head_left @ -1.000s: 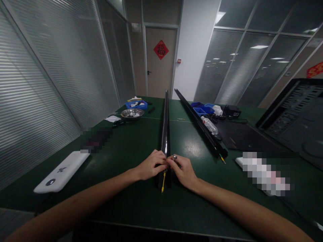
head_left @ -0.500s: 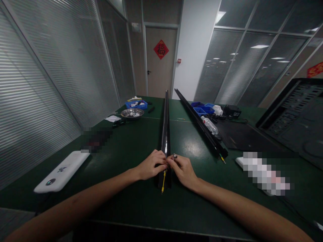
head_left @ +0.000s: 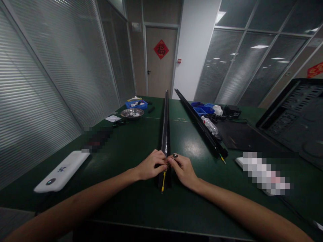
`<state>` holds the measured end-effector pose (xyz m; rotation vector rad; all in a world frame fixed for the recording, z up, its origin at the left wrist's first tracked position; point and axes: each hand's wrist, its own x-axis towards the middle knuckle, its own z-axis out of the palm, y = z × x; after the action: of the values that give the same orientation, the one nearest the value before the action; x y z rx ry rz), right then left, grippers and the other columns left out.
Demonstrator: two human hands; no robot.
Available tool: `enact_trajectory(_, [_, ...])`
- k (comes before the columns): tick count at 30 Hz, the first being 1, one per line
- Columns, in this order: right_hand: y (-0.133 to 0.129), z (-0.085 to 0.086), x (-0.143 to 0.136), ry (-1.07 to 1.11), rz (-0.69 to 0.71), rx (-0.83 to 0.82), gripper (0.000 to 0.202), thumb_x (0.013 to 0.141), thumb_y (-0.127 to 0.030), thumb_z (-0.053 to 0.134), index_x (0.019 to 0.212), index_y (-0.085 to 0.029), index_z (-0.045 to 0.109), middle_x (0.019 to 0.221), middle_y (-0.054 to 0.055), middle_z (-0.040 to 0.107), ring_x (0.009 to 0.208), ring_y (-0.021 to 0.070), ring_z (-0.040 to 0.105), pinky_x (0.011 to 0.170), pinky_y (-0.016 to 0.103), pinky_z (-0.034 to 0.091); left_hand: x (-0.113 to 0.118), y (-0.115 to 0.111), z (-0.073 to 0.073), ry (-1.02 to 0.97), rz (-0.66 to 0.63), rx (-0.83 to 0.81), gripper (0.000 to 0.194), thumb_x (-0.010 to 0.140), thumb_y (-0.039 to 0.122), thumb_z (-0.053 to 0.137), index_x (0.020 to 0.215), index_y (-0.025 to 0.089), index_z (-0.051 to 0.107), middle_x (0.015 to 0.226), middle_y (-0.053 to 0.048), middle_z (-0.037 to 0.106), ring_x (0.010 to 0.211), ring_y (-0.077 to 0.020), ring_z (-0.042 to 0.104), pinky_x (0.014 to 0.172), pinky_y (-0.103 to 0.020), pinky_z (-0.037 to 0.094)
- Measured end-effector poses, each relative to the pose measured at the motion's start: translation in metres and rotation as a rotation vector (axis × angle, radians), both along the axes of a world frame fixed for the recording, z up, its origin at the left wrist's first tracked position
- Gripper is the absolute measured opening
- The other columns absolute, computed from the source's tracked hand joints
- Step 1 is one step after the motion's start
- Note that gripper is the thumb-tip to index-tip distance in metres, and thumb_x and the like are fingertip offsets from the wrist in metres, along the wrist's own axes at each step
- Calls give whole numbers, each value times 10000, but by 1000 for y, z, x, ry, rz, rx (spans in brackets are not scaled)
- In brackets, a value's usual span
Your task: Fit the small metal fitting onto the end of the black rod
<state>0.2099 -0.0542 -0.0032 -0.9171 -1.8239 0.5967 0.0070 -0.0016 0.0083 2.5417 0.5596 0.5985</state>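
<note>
A long black metal rail (head_left: 165, 134) lies lengthwise in front of me, its near end close to the table's front. My left hand (head_left: 151, 165) is closed over the rail's left side, fingers curled and thumb pointing inward. From the right, my right hand (head_left: 183, 170) meets it with fingertips pinched at the rail; what they pinch is too small to make out. A small shiny metal piece (head_left: 175, 155) shows at the right hand's fingers; whether it is worn or held is unclear. Just below the fingertips, a short yellow wire (head_left: 164, 180) with a ring terminal lies along the rail.
A second black rail (head_left: 202, 124) with a green-yellow wire (head_left: 222, 159) lies to the right. Beyond it are blue bins (head_left: 207, 110), a plastic bottle (head_left: 210, 125) and a black panel (head_left: 297, 124). A metal bowl (head_left: 132, 113) and white device (head_left: 62, 172) sit left.
Both hands stay at the same spot on the rail. The right fingers have shifted only very slightly; the rails and wires lie as before.
</note>
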Motion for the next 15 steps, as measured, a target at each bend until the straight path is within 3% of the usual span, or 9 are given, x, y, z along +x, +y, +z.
enact_trajectory(6, [-1, 0, 0, -20, 23, 26, 272, 1053, -297, 539, 860, -183, 692, 795, 21, 663, 715, 164, 633, 683, 269, 468, -1, 2, 0, 8, -5, -26, 212, 1031, 274, 532, 951, 214, 719, 1008, -24, 675, 1030, -209, 561, 910, -360, 340])
enact_trajectory(15, [0, 0, 0, 4, -6, 1, 294, 1064, -304, 515, 864, -182, 692, 803, 26, 664, 742, 170, 639, 703, 275, 478, -1, -2, 3, 9, 5, -1, 288, 1032, 318, 518, 858, 189, 709, 940, -39, 668, 988, -219, 557, 907, -366, 344])
